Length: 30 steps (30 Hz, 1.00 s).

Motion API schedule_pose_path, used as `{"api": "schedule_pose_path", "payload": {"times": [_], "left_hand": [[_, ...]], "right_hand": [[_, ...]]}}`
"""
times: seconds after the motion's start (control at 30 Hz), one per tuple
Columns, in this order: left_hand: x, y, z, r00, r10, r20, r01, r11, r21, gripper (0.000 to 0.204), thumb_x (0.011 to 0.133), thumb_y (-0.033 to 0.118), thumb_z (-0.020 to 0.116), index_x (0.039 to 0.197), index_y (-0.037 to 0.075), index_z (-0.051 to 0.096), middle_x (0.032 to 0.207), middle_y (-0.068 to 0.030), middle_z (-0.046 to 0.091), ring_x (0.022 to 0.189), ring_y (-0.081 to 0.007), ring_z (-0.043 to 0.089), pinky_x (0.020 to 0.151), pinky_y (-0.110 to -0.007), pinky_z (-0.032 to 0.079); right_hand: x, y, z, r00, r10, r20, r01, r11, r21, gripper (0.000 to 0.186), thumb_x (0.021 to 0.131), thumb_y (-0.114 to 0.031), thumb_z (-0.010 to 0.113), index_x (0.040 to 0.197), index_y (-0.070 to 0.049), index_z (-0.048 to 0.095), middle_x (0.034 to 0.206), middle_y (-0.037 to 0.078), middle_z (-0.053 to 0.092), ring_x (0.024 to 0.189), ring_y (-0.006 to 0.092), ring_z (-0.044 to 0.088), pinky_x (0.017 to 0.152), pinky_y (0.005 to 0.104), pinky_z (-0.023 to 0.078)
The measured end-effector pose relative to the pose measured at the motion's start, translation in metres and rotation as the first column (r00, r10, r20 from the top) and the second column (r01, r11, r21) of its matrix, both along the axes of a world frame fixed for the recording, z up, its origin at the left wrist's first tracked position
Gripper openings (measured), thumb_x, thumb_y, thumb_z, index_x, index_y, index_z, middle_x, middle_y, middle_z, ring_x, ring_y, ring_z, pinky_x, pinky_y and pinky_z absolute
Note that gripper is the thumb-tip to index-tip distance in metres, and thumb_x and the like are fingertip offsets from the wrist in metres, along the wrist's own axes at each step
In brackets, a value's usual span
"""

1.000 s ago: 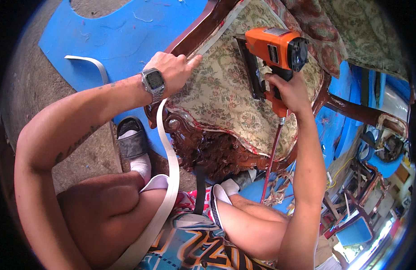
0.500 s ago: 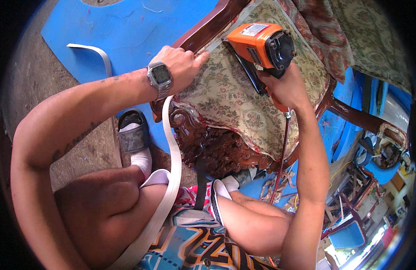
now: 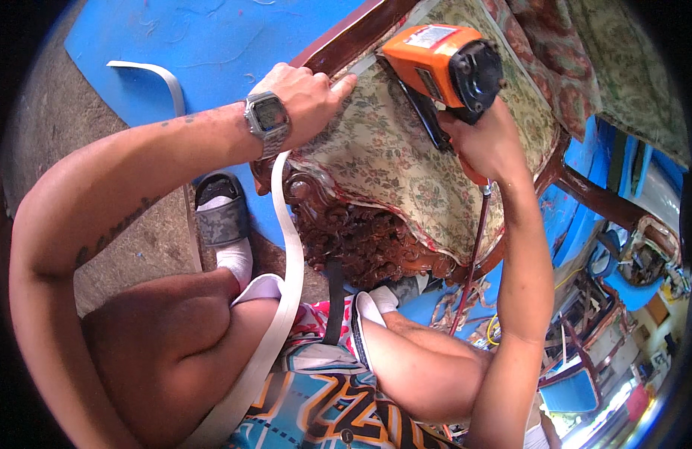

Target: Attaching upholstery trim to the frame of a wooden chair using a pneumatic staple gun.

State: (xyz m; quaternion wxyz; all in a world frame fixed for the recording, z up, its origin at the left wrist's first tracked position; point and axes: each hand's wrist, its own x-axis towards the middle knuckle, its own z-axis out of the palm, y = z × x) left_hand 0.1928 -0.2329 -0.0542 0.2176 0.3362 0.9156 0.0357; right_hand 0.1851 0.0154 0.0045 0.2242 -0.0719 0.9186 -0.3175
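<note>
Where the grey floor (image 3: 50, 142) shows at the far left, it meets a blue sheet (image 3: 211, 37) with a short white strip (image 3: 170, 80) lying curved across it. A little to the right, a foot in a white sock and a dark slipper (image 3: 223, 224) rests just beside the sheet's edge. A long white strip (image 3: 290, 262) climbs from the person's lap to the left hand (image 3: 305, 97), which has a silver watch (image 3: 269, 116) at its wrist. This hand lies over the edge of a dark wooden frame (image 3: 327, 45), fingers curled and thumb stretched out to the right; their undersides are hidden, so I cannot tell whether they pinch the strip. Flowered cloth (image 3: 413, 176) covers the middle of the frame, above a band of carved wood (image 3: 353, 239). Over the cloth is an orange nail gun (image 3: 436, 60), its nose close to the frame's upper left edge; whether it touches cannot be seen. The right hand (image 3: 488, 142) has its fingers wrapped around the handle, and a dark red hose (image 3: 473, 254) runs down from there. Further right hang a reddish patterned cloth (image 3: 544, 60) and a greenish one (image 3: 630, 75), with a blue seat (image 3: 570, 393) below.
</note>
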Motion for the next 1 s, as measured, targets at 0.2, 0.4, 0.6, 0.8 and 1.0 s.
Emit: {"api": "schedule_pose_path", "payload": {"times": [0.2,0.4,0.6,0.8,1.0], "left_hand": [[0.001,-0.007,-0.002,0.999,0.023,0.039,-0.022,1.0,-0.016,0.055,0.089,0.018,0.054,0.14,0.01,0.037,0.09,-0.0094,0.064,0.085,-0.0265,0.064,0.068,-0.04,0.048],[0.025,-0.011,0.019,1.0,0.016,-0.006,-0.016,1.0,-0.005,0.072,0.083,0.021,0.063,0.144,0.011,0.028,0.102,-0.0103,0.056,0.096,-0.0248,0.057,0.08,-0.039,0.042],[0.065,-0.026,0.023,0.853,0.305,0.424,-0.465,0.813,0.35,0.089,0.075,0.0,0.06,0.148,0.007,0.011,0.105,-0.0183,0.054,0.091,-0.0311,0.06,0.076,-0.039,0.049],[0.116,-0.031,0.031,0.016,0.3,0.954,-0.918,0.382,-0.105,0.044,0.1,0.026,0.047,0.136,0.011,0.028,0.09,-0.0081,0.061,0.072,-0.0146,0.064,0.059,-0.027,0.053],[0.107,-0.023,0.037,-0.004,0.247,0.969,-0.787,0.597,-0.155,0.033,0.099,0.034,0.047,0.114,0.004,0.047,0.08,-0.0074,0.066,0.071,-0.0135,0.064,0.062,-0.026,0.052]], "right_hand": [[-0.002,-0.003,-0.003,0.999,-0.036,0.013,0.035,0.996,0.079,0.032,0.078,-0.012,0.069,0.108,-0.001,0.062,0.086,0.01,0.067,0.075,0.0181,0.06,0.073,0.0333,0.048],[0.019,0.024,0.019,0.943,-0.332,0.033,0.327,0.939,0.105,0.047,0.075,-0.021,0.067,0.116,-0.001,0.057,0.088,0.02,0.068,0.084,0.0326,0.066,0.08,0.039,0.049],[0.039,0.074,-0.027,0.978,-0.17,-0.122,0.209,0.757,0.619,0.074,0.079,-0.016,0.058,0.145,-0.008,0.026,0.115,0.021,0.056,0.101,0.0378,0.06,0.088,0.0465,0.045],[0.064,0.07,-0.068,0.96,-0.103,-0.26,0.247,0.75,0.613,0.071,0.08,-0.015,0.063,0.143,-0.01,0.031,0.118,0.019,0.049,0.106,0.0367,0.052,0.088,0.0507,0.04],[0.082,-0.023,-0.063,0.794,-0.572,0.207,0.598,0.672,-0.437,0.048,0.085,-0.037,0.067,0.115,-0.004,0.05,0.091,0.009,0.06,0.078,0.0196,0.058,0.071,0.0354,0.049]]}}
